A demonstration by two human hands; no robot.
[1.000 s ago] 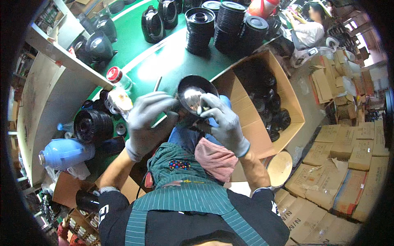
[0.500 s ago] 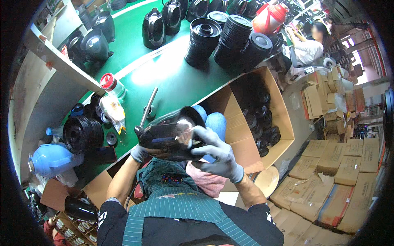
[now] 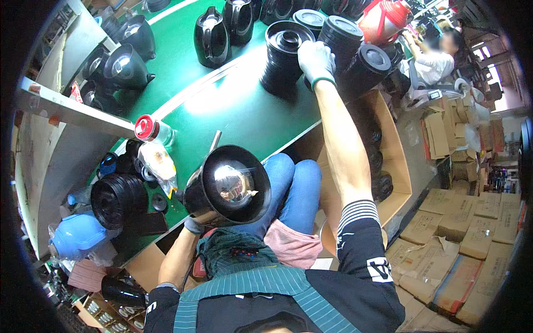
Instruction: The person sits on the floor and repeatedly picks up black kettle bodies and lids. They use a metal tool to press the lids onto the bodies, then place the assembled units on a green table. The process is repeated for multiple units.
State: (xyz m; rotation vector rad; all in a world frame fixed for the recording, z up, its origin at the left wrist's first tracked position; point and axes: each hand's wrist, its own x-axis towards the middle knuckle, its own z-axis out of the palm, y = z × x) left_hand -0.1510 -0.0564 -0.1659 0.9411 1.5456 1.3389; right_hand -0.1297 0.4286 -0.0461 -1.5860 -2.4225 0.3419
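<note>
My left hand (image 3: 194, 225), in a grey glove, grips a glossy black jug body (image 3: 201, 191) low on its near side. The wide round mouth of the body tilts up toward me and shows a shiny inside; part of that hand is hidden beneath it. My right hand (image 3: 317, 60), gloved too, is stretched far forward. Its fingers are bent over the right rim of a stack of black plastic rings (image 3: 280, 66), closed on the top of it. Right beside this hand stand more stacks of black round parts (image 3: 340, 34).
A metal rod (image 3: 216, 141) rises behind the jug body. Left on the green table (image 3: 183, 111) are a red-lidded jar (image 3: 152, 130), black discs (image 3: 114, 201) and a blue jug (image 3: 80, 236). Black jugs (image 3: 211, 39) line the back. An open carton (image 3: 397, 166) stands right.
My right hand has left the jug body and reached forward to the ring stack. In my left hand the body has turned so its open mouth faces me.
</note>
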